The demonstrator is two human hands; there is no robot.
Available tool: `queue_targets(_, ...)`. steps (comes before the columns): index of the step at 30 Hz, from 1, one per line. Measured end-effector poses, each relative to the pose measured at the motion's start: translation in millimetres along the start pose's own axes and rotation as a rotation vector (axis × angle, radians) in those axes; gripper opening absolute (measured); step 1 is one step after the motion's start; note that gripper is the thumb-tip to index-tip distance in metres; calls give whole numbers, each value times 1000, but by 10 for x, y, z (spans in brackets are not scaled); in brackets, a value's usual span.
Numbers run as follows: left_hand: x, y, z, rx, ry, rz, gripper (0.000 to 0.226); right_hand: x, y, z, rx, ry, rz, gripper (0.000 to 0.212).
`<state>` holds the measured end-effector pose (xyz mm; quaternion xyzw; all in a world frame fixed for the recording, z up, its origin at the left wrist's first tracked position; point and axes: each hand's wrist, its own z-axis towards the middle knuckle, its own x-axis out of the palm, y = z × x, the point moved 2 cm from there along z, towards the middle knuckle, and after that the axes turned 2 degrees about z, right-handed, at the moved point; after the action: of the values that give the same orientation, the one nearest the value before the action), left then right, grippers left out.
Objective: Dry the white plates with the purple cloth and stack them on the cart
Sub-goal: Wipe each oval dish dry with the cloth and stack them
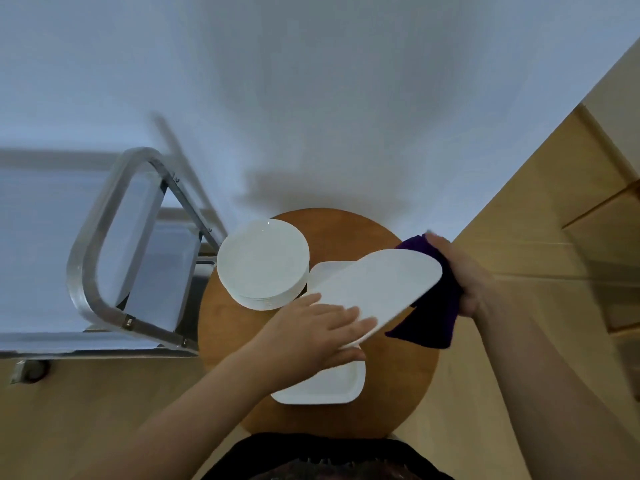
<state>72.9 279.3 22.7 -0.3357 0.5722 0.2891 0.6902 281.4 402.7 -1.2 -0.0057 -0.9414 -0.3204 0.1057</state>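
Plate (374, 289) btwn hands, cloth (433, 306) prob. beneath

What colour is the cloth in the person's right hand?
Dark purple. The cloth shows in the head view, behind the tilted plate.

Round wooden table (408, 386) on wood floor (104, 410), against white wall. On it: stack of round white plates (262, 263) at far left edge, white rectangular plate (322, 388) near centre, partly hidden; can't tell if more under it. Metal cart (86, 258) stands on floor just left of table, top shelf white-lined.
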Motion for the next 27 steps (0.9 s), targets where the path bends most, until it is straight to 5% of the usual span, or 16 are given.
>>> queue_targets(2, 237, 101, 39, 57, 2, 16, 45, -138, 54, 79, 32, -6, -179, 33)
queue_targets(4, 465, 196, 97, -38, 47, 6, 53, -297, 41, 254, 34, -12, -244, 32)
queue_targets(7, 859, 302, 246, -447, 152, -2, 56, -516, -73, 636, -4, -94, -159, 41)
queue_targets(10, 1313, 332, 393, -907, 177, -324, 56, -597, -279, 1043, -93, -173, -103, 37)
queue_targets(14, 1897, 458, 523, -1311, 172, -745, 44, -653, -619, 1417, -137, -201, -110, 52)
queue_targets(18, 2216, 615, 621, -1430, 132, -783, 24, -717, -754, 1739, -103, -215, -102, 55)
queue_targets(27, 2555, 622, 603, -1449, 231, -587, 64, -547, -788, 2181, -223, -306, -629, 63)
